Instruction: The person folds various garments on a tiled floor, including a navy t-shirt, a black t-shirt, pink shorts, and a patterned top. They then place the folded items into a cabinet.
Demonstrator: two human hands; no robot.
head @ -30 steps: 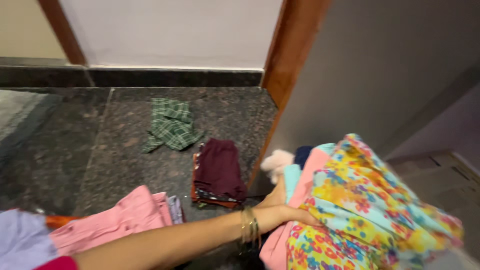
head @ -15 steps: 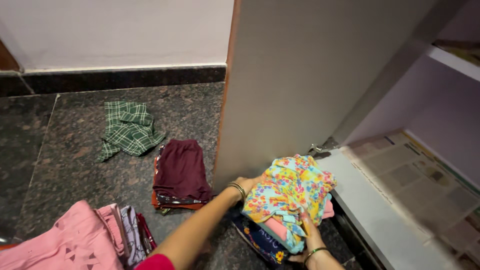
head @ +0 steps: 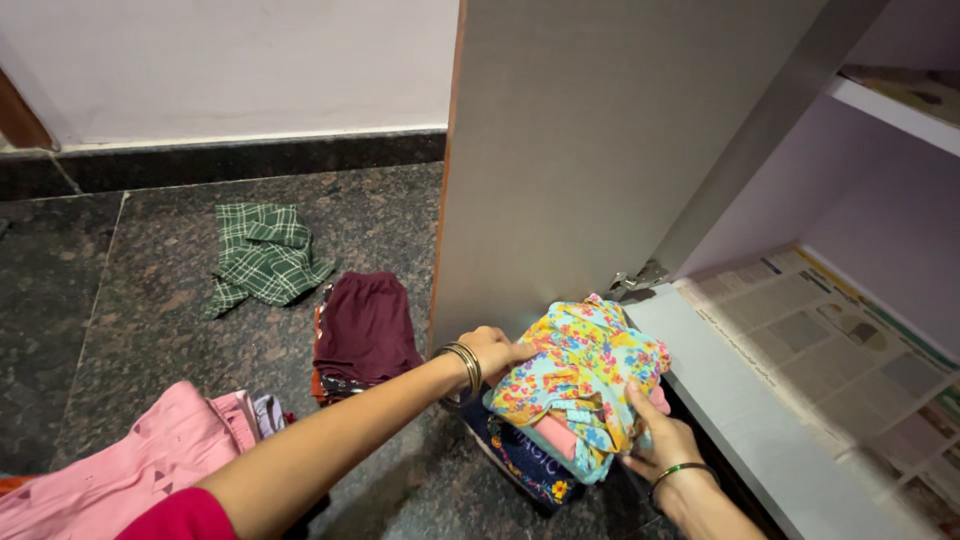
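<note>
L hand (head: 497, 351) & R hand (head: 658, 440) grip floral clothes bundle (head: 580, 385) from both sides, fingers closed on it, prob. just above floor (head: 160, 320), by shelf (head: 730, 400) front edge.

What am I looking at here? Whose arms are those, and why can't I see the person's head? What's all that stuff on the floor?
The camera sits on the person's head and looks down, so you see only their two arms, as if through their eyes. The left hand and the right hand are pressed against the two sides of a folded stack of clothes, with a bright flowery piece on top and pink and dark blue ones under it. Both wrists wear bangles. On the dark stone floor lie a green checked cloth, a folded maroon pile and some pink clothes. Just behind the stack stands an open cupboard door. To the right is a cupboard shelf lined with newspaper.
</note>
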